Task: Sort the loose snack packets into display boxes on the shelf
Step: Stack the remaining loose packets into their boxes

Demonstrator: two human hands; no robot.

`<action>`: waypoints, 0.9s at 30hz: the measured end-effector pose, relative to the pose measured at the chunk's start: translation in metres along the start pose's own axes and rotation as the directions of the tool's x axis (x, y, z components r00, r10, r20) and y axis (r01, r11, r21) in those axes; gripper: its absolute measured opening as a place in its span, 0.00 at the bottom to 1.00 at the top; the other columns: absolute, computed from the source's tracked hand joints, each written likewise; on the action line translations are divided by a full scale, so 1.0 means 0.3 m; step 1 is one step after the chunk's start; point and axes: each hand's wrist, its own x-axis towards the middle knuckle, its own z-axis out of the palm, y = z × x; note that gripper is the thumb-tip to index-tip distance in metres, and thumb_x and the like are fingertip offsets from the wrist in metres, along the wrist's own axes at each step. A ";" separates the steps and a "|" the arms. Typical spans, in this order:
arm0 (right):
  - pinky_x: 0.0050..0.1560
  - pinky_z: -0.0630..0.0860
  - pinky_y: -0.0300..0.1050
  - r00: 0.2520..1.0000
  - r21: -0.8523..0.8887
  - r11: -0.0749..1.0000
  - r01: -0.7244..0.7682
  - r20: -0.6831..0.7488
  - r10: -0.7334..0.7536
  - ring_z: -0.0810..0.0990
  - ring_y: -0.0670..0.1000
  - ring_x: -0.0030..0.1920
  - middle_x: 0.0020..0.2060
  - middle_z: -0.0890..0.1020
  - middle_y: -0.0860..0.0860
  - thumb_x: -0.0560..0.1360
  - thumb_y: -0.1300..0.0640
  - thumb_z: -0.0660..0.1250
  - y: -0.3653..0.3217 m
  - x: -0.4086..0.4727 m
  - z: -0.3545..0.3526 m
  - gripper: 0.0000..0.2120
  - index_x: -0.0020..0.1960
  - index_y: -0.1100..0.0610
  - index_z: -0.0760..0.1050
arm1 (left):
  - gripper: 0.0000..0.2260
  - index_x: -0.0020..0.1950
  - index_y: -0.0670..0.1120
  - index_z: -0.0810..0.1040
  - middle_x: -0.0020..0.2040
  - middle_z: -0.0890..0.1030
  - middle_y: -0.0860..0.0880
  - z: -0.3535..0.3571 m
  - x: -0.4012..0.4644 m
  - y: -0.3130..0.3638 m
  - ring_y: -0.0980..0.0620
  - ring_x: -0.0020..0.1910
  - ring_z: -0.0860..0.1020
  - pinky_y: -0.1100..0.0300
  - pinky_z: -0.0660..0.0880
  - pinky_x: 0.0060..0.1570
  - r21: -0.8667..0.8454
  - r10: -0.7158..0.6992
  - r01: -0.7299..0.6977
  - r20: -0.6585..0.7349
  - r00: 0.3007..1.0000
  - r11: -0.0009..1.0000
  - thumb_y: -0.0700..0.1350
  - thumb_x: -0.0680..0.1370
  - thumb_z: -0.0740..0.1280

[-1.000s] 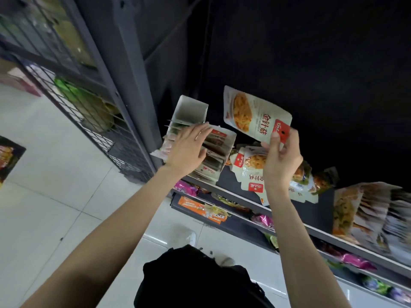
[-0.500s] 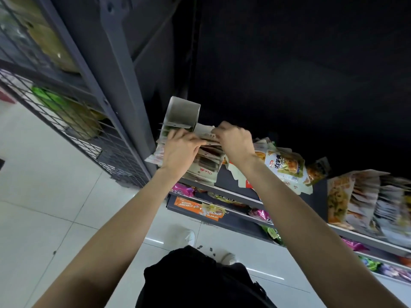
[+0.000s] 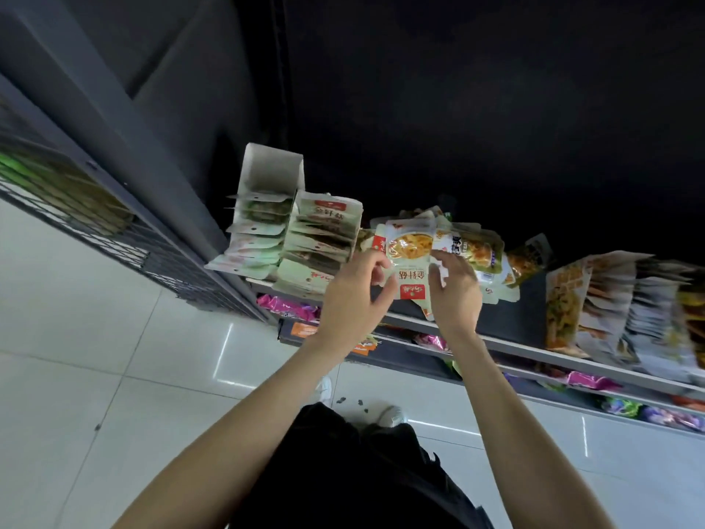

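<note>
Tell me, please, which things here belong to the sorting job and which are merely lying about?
Part of the job:
- yellow snack packet between both hands
- loose packet pile
- display boxes
- left hand, right hand

Just lying about:
- pink packets on a lower shelf
- wire rack

I am looking into a shop aisle, most likely a small grocery or snack store. The dark metal shelf (image 3: 534,347) carries cardboard display boxes (image 3: 267,223) packed with rows of identical snack packets (image 3: 324,238), with more packets filed upright further right along it and bright wrapped goods (image 3: 286,305) on the tiers below it. Left of the shelf a wire mesh rack (image 3: 114,238) holds other bagged stock, and under the shelf runs a glossy pale tiled floor (image 3: 95,357) of the kind shops have.
</note>
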 end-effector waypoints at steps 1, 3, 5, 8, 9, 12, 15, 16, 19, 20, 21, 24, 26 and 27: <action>0.49 0.80 0.54 0.993 -0.055 0.997 -0.047 0.106 0.052 0.80 0.58 0.54 0.59 0.79 0.55 0.77 0.61 0.64 0.058 -0.014 0.007 0.13 0.61 0.59 0.76 | 0.10 0.54 0.44 0.74 0.42 0.77 0.52 0.059 0.000 -0.013 0.56 0.40 0.75 0.63 0.74 0.41 -0.021 -0.094 0.095 0.057 0.994 0.995 0.48 0.77 0.65; 0.62 0.73 0.53 0.942 -0.123 0.989 -0.084 0.313 0.119 0.72 0.57 0.66 0.68 0.72 0.55 0.78 0.60 0.63 0.138 -0.029 0.019 0.19 0.68 0.60 0.70 | 0.14 0.59 0.43 0.72 0.50 0.78 0.49 0.175 0.015 -0.069 0.53 0.47 0.78 0.60 0.76 0.47 0.072 -0.246 0.237 0.165 0.955 0.969 0.47 0.77 0.67; 0.68 0.66 0.50 0.886 -0.121 0.985 -0.122 0.435 0.163 0.63 0.56 0.72 0.72 0.65 0.55 0.79 0.58 0.62 0.168 -0.030 0.025 0.23 0.72 0.59 0.65 | 0.17 0.62 0.42 0.70 0.56 0.78 0.45 0.263 0.036 -0.110 0.48 0.55 0.77 0.57 0.75 0.51 0.228 -0.340 0.288 0.237 0.910 0.930 0.47 0.77 0.67; 0.69 0.63 0.49 0.790 -0.065 0.945 -0.319 0.533 0.303 0.62 0.56 0.73 0.74 0.62 0.55 0.79 0.54 0.62 0.165 -0.010 0.037 0.26 0.75 0.59 0.59 | 0.19 0.65 0.41 0.67 0.59 0.76 0.41 0.338 0.073 -0.118 0.43 0.58 0.75 0.53 0.72 0.56 0.257 -0.521 0.460 0.275 0.808 0.850 0.47 0.78 0.65; 0.68 0.63 0.48 0.749 -0.071 0.928 -0.365 0.571 0.338 0.63 0.56 0.72 0.74 0.62 0.55 0.79 0.54 0.62 0.161 -0.006 0.043 0.27 0.75 0.58 0.58 | 0.19 0.65 0.40 0.67 0.59 0.76 0.41 0.354 0.083 -0.116 0.42 0.59 0.75 0.52 0.71 0.55 0.223 -0.575 0.531 0.275 0.771 0.818 0.47 0.77 0.65; 0.64 0.67 0.47 0.709 -0.069 0.914 -0.401 0.609 0.357 0.68 0.55 0.68 0.71 0.65 0.54 0.78 0.55 0.63 0.152 -0.011 0.055 0.25 0.73 0.57 0.62 | 0.19 0.64 0.41 0.70 0.59 0.79 0.44 0.376 0.101 -0.131 0.43 0.58 0.77 0.53 0.72 0.54 0.092 -0.703 0.708 0.258 0.662 0.700 0.48 0.77 0.66; 0.53 0.74 0.44 0.721 0.135 0.802 -0.582 0.541 0.433 0.77 0.51 0.57 0.62 0.76 0.52 0.76 0.57 0.66 0.131 -0.011 0.030 0.20 0.67 0.55 0.70 | 0.13 0.60 0.43 0.76 0.54 0.81 0.48 0.345 0.105 -0.124 0.48 0.53 0.78 0.57 0.74 0.53 -0.127 -0.732 0.785 0.296 0.613 0.606 0.48 0.78 0.66; 0.48 0.75 0.42 0.695 0.253 0.685 -0.683 0.515 0.503 0.78 0.50 0.52 0.58 0.79 0.52 0.75 0.58 0.68 0.114 -0.008 0.012 0.19 0.65 0.56 0.71 | 0.10 0.56 0.44 0.77 0.48 0.81 0.49 0.324 0.099 -0.104 0.50 0.46 0.78 0.61 0.74 0.46 -0.224 -0.720 0.782 0.305 0.623 0.582 0.47 0.78 0.65; 0.42 0.78 0.41 0.431 0.552 -0.026 -0.834 0.680 0.593 0.80 0.51 0.44 0.47 0.82 0.54 0.73 0.59 0.71 0.039 -0.007 -0.066 0.16 0.60 0.58 0.73 | 0.04 0.49 0.48 0.77 0.38 0.78 0.52 0.242 0.064 0.007 0.56 0.34 0.74 0.69 0.71 0.30 -0.469 -0.678 0.703 0.259 0.688 0.534 0.47 0.79 0.65; 0.41 0.79 0.42 0.385 0.547 -0.172 -0.819 0.747 0.543 0.81 0.52 0.43 0.45 0.82 0.54 0.73 0.58 0.72 0.014 -0.013 -0.095 0.16 0.58 0.59 0.74 | 0.03 0.49 0.50 0.77 0.39 0.80 0.53 0.223 0.045 0.039 0.57 0.35 0.76 0.68 0.72 0.33 -0.491 -0.643 0.654 0.222 0.733 0.575 0.48 0.78 0.66; 0.41 0.79 0.43 0.367 0.533 -0.237 -0.812 0.783 0.502 0.82 0.52 0.43 0.46 0.83 0.55 0.72 0.58 0.72 -0.005 -0.023 -0.115 0.15 0.57 0.59 0.75 | 0.03 0.50 0.51 0.77 0.42 0.81 0.54 0.209 0.026 0.065 0.57 0.38 0.78 0.67 0.74 0.37 -0.479 -0.596 0.605 0.193 0.779 0.636 0.49 0.78 0.66; 0.47 0.77 0.44 0.412 0.580 -0.233 -0.780 0.757 0.507 0.83 0.53 0.48 0.50 0.83 0.55 0.72 0.60 0.72 -0.068 -0.037 -0.172 0.15 0.58 0.57 0.75 | 0.09 0.54 0.50 0.79 0.47 0.82 0.57 0.177 -0.025 0.116 0.61 0.45 0.79 0.69 0.73 0.43 -0.372 -0.427 0.451 0.148 0.892 0.812 0.51 0.77 0.66; 0.42 0.78 0.41 0.523 0.670 -0.093 -0.736 0.651 0.551 0.82 0.50 0.45 0.48 0.83 0.51 0.73 0.61 0.70 -0.098 -0.018 -0.211 0.12 0.55 0.54 0.75 | 0.10 0.52 0.48 0.81 0.41 0.82 0.58 0.157 -0.050 0.130 0.63 0.37 0.77 0.70 0.68 0.34 -0.279 -0.346 0.372 0.138 0.928 0.886 0.52 0.77 0.66; 0.38 0.79 0.39 0.613 0.720 0.037 -0.693 0.562 0.556 0.82 0.49 0.44 0.46 0.82 0.49 0.74 0.61 0.70 -0.111 -0.001 -0.234 0.09 0.53 0.52 0.75 | 0.10 0.48 0.49 0.81 0.36 0.80 0.58 0.141 -0.058 0.129 0.61 0.32 0.75 0.67 0.65 0.30 -0.198 -0.317 0.335 0.117 0.941 0.921 0.53 0.78 0.65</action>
